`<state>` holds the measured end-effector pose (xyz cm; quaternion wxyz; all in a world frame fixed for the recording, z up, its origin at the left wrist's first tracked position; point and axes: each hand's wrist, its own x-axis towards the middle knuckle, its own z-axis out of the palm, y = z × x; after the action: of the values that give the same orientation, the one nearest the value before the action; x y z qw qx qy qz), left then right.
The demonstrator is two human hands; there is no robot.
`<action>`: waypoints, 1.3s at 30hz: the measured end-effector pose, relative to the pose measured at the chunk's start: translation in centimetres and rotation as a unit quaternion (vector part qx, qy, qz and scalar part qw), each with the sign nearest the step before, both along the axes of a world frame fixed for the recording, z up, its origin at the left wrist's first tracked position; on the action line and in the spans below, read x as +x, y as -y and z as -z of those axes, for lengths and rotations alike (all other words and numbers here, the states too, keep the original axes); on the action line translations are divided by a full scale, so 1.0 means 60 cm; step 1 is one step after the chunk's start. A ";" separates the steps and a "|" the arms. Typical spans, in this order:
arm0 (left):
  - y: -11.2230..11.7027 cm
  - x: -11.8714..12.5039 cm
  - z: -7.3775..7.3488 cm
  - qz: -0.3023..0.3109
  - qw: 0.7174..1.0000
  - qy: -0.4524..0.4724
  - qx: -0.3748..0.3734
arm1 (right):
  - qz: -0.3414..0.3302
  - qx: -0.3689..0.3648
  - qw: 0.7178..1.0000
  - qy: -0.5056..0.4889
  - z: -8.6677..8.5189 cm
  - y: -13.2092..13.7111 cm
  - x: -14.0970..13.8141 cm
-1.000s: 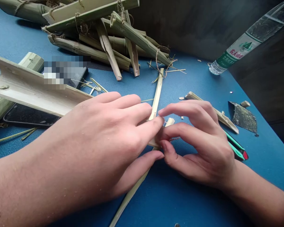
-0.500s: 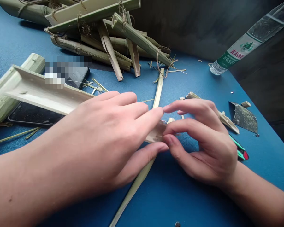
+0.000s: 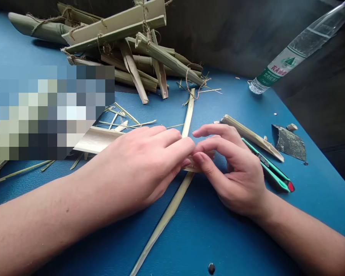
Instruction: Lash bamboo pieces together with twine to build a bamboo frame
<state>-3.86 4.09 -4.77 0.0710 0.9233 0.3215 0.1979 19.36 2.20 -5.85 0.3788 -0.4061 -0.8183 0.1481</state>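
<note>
Left hand (image 3: pixel 149 161) grips a split bamboo trough (image 3: pixel 100 138) across a strip (image 3: pixel 172 209) on the tabletop (image 3: pixel 230 245); right hand (image 3: pixel 235 168) curls at its end, grip unclear. Splitting looks done, end work unfinished.

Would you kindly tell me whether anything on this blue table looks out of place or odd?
Thin bamboo slivers lie scattered beyond the left hand, like untidied litter. The water bottle appears tilted, though lens distortion may explain that. Pixelation hides part of the left side.
</note>
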 end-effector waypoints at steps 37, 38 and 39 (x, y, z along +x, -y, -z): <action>0.004 -0.002 -0.012 0.005 0.999 0.013 -0.034 | -0.003 -0.012 0.999 -0.040 -0.001 -0.002 -0.003; 0.003 -0.002 -0.011 0.014 0.999 0.003 -0.032 | -0.004 -0.012 0.999 -0.038 0.000 -0.002 -0.003; 0.001 -0.002 -0.010 0.018 0.999 -0.005 -0.031 | -0.005 -0.012 0.999 -0.037 0.000 -0.003 -0.004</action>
<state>-3.98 4.00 -4.18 0.1019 0.9270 0.3116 0.1822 19.14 2.36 -5.83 0.4031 -0.4011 -0.8038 0.1747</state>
